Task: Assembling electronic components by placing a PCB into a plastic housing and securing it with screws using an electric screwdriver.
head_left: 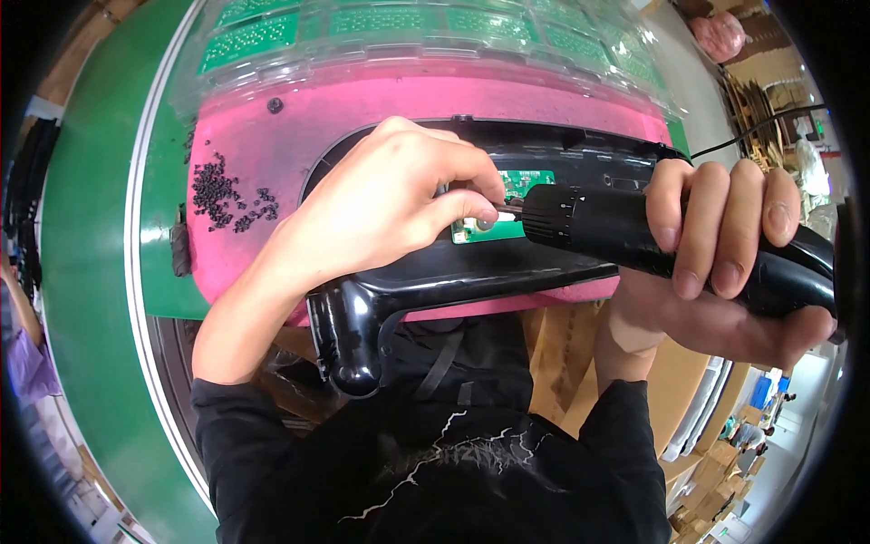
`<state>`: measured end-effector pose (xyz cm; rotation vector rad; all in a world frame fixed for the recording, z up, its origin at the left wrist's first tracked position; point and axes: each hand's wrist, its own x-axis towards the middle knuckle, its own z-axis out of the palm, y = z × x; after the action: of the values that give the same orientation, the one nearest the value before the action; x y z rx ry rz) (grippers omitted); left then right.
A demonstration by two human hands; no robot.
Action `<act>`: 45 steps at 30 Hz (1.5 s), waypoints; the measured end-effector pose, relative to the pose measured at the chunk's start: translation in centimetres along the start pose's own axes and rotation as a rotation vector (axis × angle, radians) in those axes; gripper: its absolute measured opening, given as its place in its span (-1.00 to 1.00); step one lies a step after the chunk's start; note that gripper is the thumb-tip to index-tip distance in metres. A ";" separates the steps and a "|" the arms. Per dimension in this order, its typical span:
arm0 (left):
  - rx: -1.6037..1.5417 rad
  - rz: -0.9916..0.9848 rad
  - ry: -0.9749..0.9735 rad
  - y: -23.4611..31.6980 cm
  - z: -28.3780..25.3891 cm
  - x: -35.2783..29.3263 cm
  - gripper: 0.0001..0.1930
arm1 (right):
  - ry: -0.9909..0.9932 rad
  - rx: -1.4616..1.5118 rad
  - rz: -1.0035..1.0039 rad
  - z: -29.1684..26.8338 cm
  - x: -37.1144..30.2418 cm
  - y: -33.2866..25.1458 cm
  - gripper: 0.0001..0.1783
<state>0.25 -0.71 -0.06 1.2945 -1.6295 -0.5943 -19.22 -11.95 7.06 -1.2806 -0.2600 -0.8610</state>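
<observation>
My right hand (725,227) is wrapped around a black electric screwdriver (625,222), held almost level with its collar pointing left. Its short metal bit (513,209) reaches toward my left hand (399,195). There the thumb and forefinger are pinched together at the bit's end; whatever sits between them is too small to make out. Under these fingertips lies a green circuit board (489,233), partly covered by my left hand and the screwdriver. The board rests inside a large black plastic housing (435,272) with a rounded handle-like end (356,363) sticking out toward me.
A pink mat (263,163) lies under the housing on a green table (100,272). Several small black screws (215,190) are heaped at its left, near a dark round piece (275,106). Clear plastic trays (408,41) of green boards stand behind. A black cable (757,125) runs at right.
</observation>
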 end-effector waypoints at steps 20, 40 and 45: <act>0.146 -0.164 0.154 0.1 -0.1 0.1 -0.78 | 0.153 -0.353 0.322 3.5 0.0 3.0 -0.35; -0.212 0.069 0.123 1.1 -0.4 0.4 -0.40 | 0.958 0.235 0.261 -6.3 2.7 0.3 -0.53; -0.126 0.114 0.168 0.6 -0.3 0.3 -0.43 | 0.770 -0.159 0.167 -4.0 -0.4 -2.2 -0.68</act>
<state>0.26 -0.70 0.69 1.1210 -1.4925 -0.4960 -22.12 -15.45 7.18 -1.0091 0.5269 -1.1760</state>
